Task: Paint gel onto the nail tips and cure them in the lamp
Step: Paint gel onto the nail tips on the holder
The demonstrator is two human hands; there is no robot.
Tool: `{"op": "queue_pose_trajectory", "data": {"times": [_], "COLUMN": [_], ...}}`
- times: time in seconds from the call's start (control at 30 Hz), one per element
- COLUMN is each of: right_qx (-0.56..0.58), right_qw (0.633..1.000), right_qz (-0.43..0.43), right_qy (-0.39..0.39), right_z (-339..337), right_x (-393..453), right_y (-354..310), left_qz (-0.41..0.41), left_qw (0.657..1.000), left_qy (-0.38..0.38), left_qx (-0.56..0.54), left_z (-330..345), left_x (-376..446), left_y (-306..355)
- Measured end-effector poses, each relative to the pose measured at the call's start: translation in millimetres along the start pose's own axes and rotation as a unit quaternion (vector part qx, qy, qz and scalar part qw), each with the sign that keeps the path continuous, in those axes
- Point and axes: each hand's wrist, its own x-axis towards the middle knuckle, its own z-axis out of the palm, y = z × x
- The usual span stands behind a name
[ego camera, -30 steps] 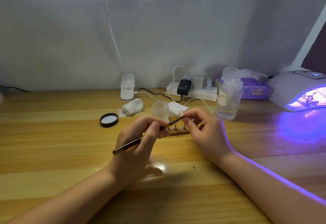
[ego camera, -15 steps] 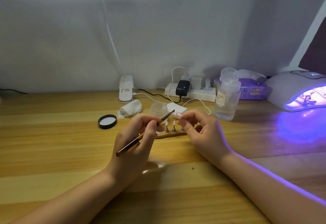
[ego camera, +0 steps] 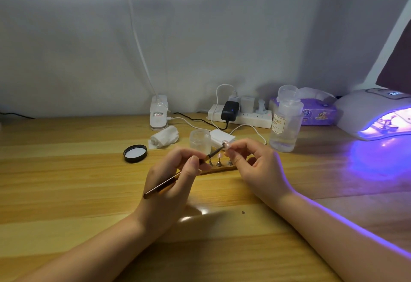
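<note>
My left hand (ego camera: 171, 184) grips a thin gold-handled gel brush (ego camera: 169, 184), its dark tip touching a small pink nail tip (ego camera: 227, 145). My right hand (ego camera: 255, 166) pinches that nail tip on its little stand, raised just above the table. Behind my fingers a wooden holder (ego camera: 219, 170) carries several metal stands, one bearing a pink nail tip (ego camera: 220, 155). An open clear gel jar (ego camera: 200, 141) stands just behind the brush tip. The curing lamp (ego camera: 369, 112) glows violet at the far right, with small stands inside.
The jar's black lid (ego camera: 135, 153) lies to the left, beside a crumpled wipe (ego camera: 165, 140). A clear liquid bottle (ego camera: 285, 124), a power strip (ego camera: 241, 117) with cables, a tissue pack (ego camera: 318, 112) and the desk lamp's base (ego camera: 158, 112) line the back.
The brush tip swung right from near the jar back to the nail tip. My right hand raised the nail tip slightly to meet it.
</note>
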Motion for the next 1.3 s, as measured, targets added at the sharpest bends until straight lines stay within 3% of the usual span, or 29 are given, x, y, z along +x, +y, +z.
{"op": "queue_pose_trajectory", "data": {"times": [1.3], "right_qx": [-0.071], "right_qw": [0.997], "right_qz": [-0.015], "right_qy": [0.030], "right_z": [0.6], "right_x": [2.0], "right_y": [4.8], "left_qz": [0.031], "left_qw": [0.997], "left_qy": [-0.008], "left_qx": [0.070], "left_z": [1.9], "left_x": [0.4], "left_y": [2.3]}}
